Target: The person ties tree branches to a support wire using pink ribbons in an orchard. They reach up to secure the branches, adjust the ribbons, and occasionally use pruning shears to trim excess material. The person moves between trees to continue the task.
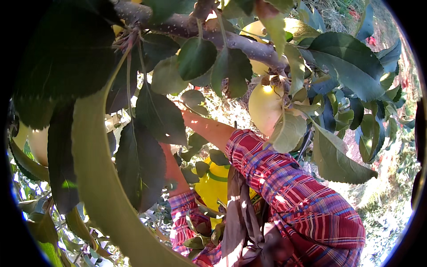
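Both my hands are out of view behind apple leaves; only the forearms show. The right forearm, in a rolled red plaid sleeve, reaches up and left behind a large dark leaf. Lower down, the left forearm passes behind another dark leaf. What the hands hold cannot be seen. A pale yellow apple hangs just above the right sleeve. Between the forearms is a bright yellow object with a dark line, partly covered by leaves and a brown cloth.
A speckled branch crosses the top of the view. Another apple sits behind it, and a shaded one hangs at far left. A long, blurred leaf curves close to the camera. Sunlit dry grass lies below at right.
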`<act>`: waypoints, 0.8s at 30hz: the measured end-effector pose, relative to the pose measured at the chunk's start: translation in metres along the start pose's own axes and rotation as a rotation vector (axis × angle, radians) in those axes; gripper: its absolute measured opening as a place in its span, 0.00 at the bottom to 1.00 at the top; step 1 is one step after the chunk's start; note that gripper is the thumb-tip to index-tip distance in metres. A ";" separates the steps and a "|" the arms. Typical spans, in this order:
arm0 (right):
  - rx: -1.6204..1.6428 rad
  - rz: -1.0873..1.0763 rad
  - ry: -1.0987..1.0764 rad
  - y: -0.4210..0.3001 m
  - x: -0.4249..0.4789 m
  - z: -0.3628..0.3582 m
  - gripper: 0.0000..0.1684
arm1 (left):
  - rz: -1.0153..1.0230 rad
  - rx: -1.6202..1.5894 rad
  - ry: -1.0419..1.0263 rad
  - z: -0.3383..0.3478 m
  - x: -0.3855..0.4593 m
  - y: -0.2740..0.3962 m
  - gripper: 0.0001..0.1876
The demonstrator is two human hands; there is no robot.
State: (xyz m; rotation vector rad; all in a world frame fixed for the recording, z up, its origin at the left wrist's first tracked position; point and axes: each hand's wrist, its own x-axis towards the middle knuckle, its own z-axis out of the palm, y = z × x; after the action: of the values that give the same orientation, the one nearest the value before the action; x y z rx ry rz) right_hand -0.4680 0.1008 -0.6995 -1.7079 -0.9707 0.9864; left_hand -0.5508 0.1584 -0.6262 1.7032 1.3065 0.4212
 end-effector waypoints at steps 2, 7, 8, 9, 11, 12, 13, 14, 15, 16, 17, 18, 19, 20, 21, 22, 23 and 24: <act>0.011 0.002 0.017 0.000 -0.001 -0.002 0.09 | 0.057 -0.037 0.154 0.003 -0.012 0.009 0.13; 0.055 -0.042 0.025 -0.011 -0.014 0.000 0.10 | 0.041 0.150 0.196 -0.013 0.010 -0.014 0.13; 0.066 -0.063 0.036 -0.013 -0.018 0.002 0.10 | 0.047 0.084 0.129 -0.008 0.014 -0.022 0.13; 0.074 -0.094 0.074 -0.013 -0.022 0.003 0.10 | 0.067 0.020 0.055 0.001 0.020 -0.018 0.13; 0.080 -0.239 0.193 -0.007 -0.044 0.013 0.10 | -0.021 0.131 -0.106 -0.001 0.002 -0.018 0.13; 0.064 -0.349 0.354 -0.004 -0.049 0.013 0.11 | 0.003 0.148 -0.143 0.005 -0.001 -0.007 0.13; 0.120 -0.407 0.334 0.000 -0.066 0.021 0.11 | -0.027 0.107 -0.062 -0.003 -0.018 -0.016 0.13; 0.185 -0.384 0.364 0.012 -0.061 0.011 0.11 | -0.006 0.069 -0.084 0.018 -0.008 -0.012 0.13; 0.308 -0.310 0.262 0.011 -0.056 -0.001 0.11 | -0.006 0.025 -0.056 0.023 -0.007 -0.011 0.13; 0.452 -0.238 0.110 0.000 -0.063 -0.002 0.10 | -0.028 -0.003 0.014 0.005 -0.024 -0.012 0.13; 0.570 -0.144 0.017 -0.005 -0.060 -0.012 0.10 | -0.030 -0.031 0.037 0.006 -0.027 -0.007 0.13; 0.401 -0.122 -0.014 -0.004 -0.062 -0.018 0.11 | -0.030 -0.058 0.064 0.000 -0.028 -0.004 0.13; 0.233 -0.101 -0.045 -0.006 -0.061 -0.022 0.11 | -0.024 -0.072 0.090 -0.003 -0.029 -0.002 0.13; 0.226 -0.046 -0.045 0.001 -0.057 -0.029 0.11 | -0.009 -0.089 0.088 0.000 -0.022 0.002 0.13; 0.219 0.010 -0.047 0.007 -0.053 -0.034 0.11 | -0.005 -0.103 0.078 0.005 -0.015 0.005 0.13; 0.244 0.038 -0.022 0.008 -0.051 -0.033 0.12 | -0.009 -0.121 0.085 0.007 -0.014 0.007 0.13; 0.272 0.065 0.000 0.008 -0.050 -0.030 0.12 | -0.010 -0.130 0.096 0.002 -0.016 0.011 0.13; 0.145 0.091 -0.039 0.006 -0.045 -0.026 0.11 | -0.015 -0.134 0.093 0.002 -0.017 0.013 0.12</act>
State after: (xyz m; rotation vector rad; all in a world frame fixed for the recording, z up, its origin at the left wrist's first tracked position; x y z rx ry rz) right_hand -0.4602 0.0500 -0.6896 -1.6286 -0.8312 1.1260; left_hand -0.5479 0.1422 -0.6127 1.5775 1.3266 0.5728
